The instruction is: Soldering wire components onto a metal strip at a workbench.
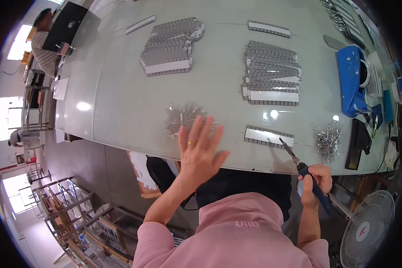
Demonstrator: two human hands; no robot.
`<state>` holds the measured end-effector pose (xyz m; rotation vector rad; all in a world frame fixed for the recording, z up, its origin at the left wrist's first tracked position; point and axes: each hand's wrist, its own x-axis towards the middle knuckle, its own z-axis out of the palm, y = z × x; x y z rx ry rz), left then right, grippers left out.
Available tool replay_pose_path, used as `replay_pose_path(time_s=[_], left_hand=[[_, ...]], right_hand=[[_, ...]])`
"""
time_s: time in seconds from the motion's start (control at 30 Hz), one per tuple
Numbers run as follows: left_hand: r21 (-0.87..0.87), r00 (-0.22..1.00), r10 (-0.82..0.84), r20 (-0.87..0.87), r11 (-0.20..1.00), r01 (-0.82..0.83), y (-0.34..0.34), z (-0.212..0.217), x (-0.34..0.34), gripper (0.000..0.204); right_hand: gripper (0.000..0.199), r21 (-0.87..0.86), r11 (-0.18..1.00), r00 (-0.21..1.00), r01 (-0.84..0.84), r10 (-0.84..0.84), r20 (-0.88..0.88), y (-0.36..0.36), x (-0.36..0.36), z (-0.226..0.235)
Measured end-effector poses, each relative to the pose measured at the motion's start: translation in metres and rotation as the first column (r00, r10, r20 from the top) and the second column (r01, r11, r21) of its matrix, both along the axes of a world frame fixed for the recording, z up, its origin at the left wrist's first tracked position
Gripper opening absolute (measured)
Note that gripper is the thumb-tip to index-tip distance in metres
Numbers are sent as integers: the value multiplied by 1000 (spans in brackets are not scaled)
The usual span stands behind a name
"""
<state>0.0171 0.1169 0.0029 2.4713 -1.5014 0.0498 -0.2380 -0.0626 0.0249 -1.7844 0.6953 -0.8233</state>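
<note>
My left hand (200, 149) is raised flat with fingers spread over the table's near edge, holding nothing; a ring sits on one finger. Just beyond it lies a loose pile of thin silvery metal pins (183, 118). My right hand (316, 178) grips a blue-handled soldering iron (299, 163) whose dark tip points up-left at a grey strip with a white face (269, 136) lying on the table. A second pile of silvery pins (328, 140) lies to the right of that strip.
Two stacks of grey strips (172, 47) (271, 73) lie farther back on the pale table (120, 98). A blue holder (353, 80) stands at the right. A white fan (366, 230) is at lower right. Another person (42, 42) sits at far left. Metal racks (71, 210) stand below left.
</note>
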Motion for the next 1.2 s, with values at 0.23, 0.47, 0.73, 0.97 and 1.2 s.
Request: replay_pose_path(time_s=[0.23,0.47,0.73,0.97,1.2], left_hand=[[-67,994,-57,-98,996,50,5,-3,-4,59],[-100,982,-131,-137,988,118,-6,-4,-3,56],[-109,974,-165,-153,983,149,-14,-3,-7,56],[-103,971,-193,-143,978,180,-13,-4,-4,55],[-96,968,-208,-139,976,196,-14,-4,-4,55]], right_hand=[[21,37,999,1000,-8,9,-9,9,15,3],[20,-15,999,997,-51,50,-58,16,35,3],[20,-47,994,992,-97,93,-80,16,48,2],[19,-142,978,985,-149,135,-106,13,63,10],[18,-172,969,979,-178,158,-126,14,75,14]])
